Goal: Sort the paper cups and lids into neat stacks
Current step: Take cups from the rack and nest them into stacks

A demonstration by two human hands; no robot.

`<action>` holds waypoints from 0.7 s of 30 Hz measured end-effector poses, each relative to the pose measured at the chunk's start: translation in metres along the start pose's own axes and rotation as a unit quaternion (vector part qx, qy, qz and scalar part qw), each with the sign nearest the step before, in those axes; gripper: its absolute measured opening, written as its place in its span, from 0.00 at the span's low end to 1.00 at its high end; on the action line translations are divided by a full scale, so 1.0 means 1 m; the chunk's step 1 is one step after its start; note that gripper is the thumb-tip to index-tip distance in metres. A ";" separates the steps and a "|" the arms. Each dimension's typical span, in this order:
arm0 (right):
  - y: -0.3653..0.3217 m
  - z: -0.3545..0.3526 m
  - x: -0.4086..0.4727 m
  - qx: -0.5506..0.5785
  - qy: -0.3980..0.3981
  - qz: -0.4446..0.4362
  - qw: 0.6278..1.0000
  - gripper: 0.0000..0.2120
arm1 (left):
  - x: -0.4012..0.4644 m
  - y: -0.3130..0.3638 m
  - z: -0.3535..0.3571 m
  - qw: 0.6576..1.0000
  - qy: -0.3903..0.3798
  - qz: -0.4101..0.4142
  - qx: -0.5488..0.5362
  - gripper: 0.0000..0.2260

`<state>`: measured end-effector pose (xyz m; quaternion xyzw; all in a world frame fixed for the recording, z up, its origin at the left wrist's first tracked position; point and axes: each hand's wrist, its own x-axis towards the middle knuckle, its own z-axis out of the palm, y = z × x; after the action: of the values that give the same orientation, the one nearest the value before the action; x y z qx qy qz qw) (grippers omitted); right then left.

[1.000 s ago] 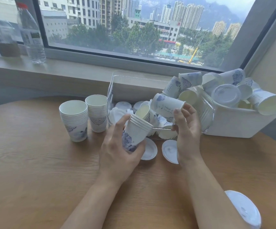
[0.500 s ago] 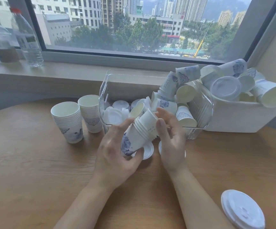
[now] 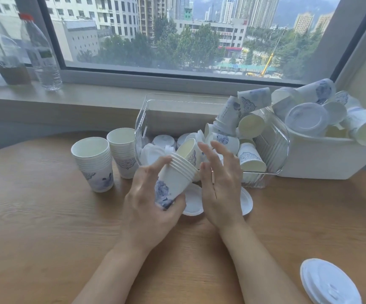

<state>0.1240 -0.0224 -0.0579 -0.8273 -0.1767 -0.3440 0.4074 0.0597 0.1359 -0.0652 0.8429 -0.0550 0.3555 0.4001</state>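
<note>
We are gripping a tilted nest of white blue-printed paper cups (image 3: 174, 179) in our left hand (image 3: 149, 207), over the wooden bench (image 3: 46, 227) beside the clear plastic bin's (image 3: 274, 150) near edge. Our right hand (image 3: 221, 189) is hovering open-fingered beside its rims.

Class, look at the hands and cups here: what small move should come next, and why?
Probably the open right hand reaches into the clear bin for another loose cup, since the left hand holds a tilted nested stack with its mouth facing that bin.
</note>
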 end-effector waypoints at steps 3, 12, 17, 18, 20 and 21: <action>0.000 0.008 0.000 -0.093 -0.057 -0.036 0.993 0.25 | 0.002 -0.003 -0.002 0.999 0.021 -0.030 -0.014 0.33; -0.001 0.005 0.001 -0.123 -0.022 0.015 0.992 0.17 | 0.001 -0.004 -0.002 0.998 0.029 -0.056 -0.017 0.39; 0.006 -0.003 0.004 -0.103 0.049 0.050 0.992 0.08 | 0.001 -0.003 -0.001 0.998 0.008 -0.065 -0.023 0.42; 0.007 -0.005 0.004 -0.093 0.058 0.061 0.992 0.07 | 0.001 -0.002 -0.001 0.998 0.008 -0.065 -0.023 0.41; 0.008 -0.007 0.005 -0.051 0.081 0.075 0.993 0.07 | 0.001 -0.002 -0.001 0.997 0.008 -0.067 -0.023 0.41; 0.008 -0.009 0.005 -0.026 0.092 0.074 0.993 0.07 | 0.001 -0.001 -0.001 0.997 0.007 -0.069 -0.023 0.40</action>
<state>0.1282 -0.0338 -0.0548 -0.8134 -0.0677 -0.3917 0.4248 0.0604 0.1377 -0.0649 0.8325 -0.0023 0.3320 0.4435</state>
